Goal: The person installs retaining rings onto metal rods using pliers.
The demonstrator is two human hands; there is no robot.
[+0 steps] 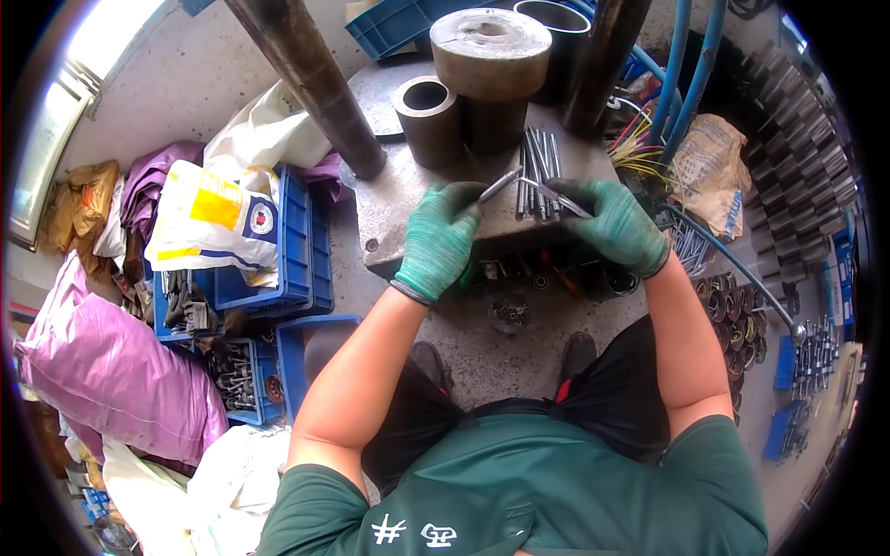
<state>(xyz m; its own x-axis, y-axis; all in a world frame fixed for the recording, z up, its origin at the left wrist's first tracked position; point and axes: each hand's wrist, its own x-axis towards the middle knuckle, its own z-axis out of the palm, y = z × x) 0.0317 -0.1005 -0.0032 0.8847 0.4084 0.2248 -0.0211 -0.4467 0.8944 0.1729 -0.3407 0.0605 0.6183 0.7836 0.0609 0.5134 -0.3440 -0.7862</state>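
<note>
My left hand (438, 239), in a green knit glove, is closed on a short metal rod (501, 184) that points up and to the right. My right hand (619, 228), gloved alike, pinches another slim metal rod (567, 201) angled toward the first. The inner tips of the two rods come close together; whether they touch I cannot tell. Just beyond them, several metal rods (540, 157) lie side by side on a heavy steel plate (385, 208). Both hands are at the plate's near edge.
Behind the rods stand a thick-walled steel tube (426, 130) and a large round steel block (490, 51). Two steel columns (311, 88) rise from the plate. Blue crates (295, 246) and a purple sack (120, 361) are on the left. Blue hoses (681, 79) hang at the right.
</note>
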